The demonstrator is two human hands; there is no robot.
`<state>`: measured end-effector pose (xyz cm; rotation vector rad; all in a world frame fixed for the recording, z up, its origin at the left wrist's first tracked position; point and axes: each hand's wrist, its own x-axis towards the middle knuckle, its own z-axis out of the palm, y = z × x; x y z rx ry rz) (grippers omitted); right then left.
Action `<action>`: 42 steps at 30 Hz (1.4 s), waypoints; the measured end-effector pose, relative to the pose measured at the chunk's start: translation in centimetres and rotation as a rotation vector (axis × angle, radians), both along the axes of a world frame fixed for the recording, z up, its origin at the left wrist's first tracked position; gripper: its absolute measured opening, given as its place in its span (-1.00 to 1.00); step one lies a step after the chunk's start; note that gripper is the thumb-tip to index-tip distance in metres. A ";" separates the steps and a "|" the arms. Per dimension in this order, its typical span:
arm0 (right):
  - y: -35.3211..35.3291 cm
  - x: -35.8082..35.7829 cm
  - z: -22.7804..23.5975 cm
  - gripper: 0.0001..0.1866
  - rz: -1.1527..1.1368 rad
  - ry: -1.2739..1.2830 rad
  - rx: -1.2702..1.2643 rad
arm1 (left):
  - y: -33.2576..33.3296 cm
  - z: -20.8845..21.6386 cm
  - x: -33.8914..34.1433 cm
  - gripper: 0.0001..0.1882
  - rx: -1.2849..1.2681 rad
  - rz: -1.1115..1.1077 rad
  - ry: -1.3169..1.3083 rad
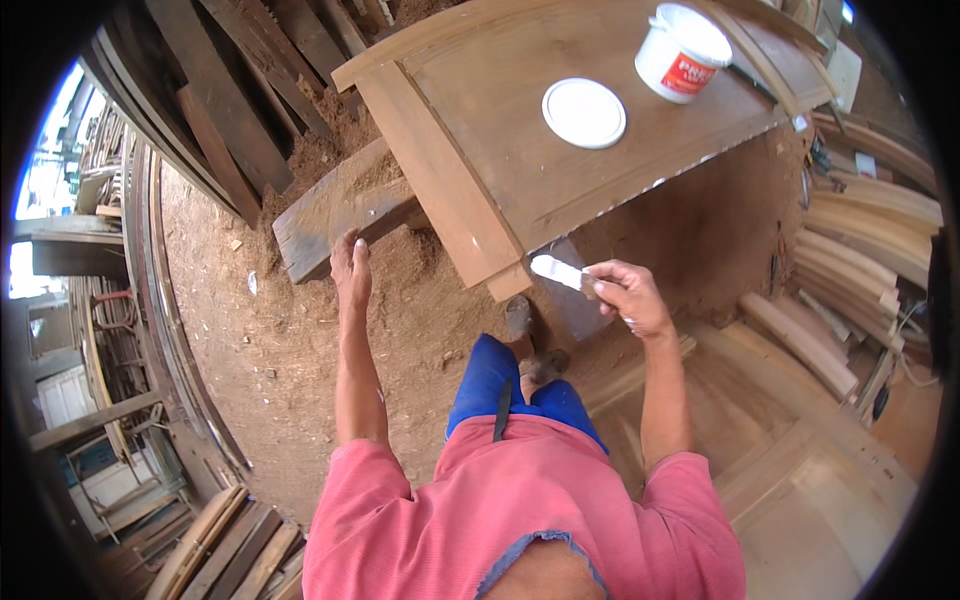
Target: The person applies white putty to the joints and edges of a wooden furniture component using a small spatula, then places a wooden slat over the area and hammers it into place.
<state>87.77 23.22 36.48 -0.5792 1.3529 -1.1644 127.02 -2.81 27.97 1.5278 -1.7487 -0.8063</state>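
One white-smeared spatula [558, 271] is gripped in right hand [634, 298]; left hand [350, 268], unclenched, is by timber beam [325, 215], contact unclear.

Left forearm [357, 390], bare: stretched forward; the left hand [351, 268] is held out with fingers [344, 247] extended. Right forearm [665, 400], bare: stretched forward; the right hand [633, 298] is turned inward, its fingers curled in a pinch.

Scraper blade [556, 270] white; bucket [680, 50] white with red label [690, 73]; lid [584, 113] plain white. Wooden panel [475, 100] brown, white-flecked along one edge. Shirt [525, 480] pink, shorts [485, 385] blue, sawdust [290, 350] tan.
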 end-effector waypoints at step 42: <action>-1.0 21.9 -10.8 -0.71 -0.903 0.774 0.173 | -14.2 -8.4 2.3 -0.62 -0.508 -0.329 -0.561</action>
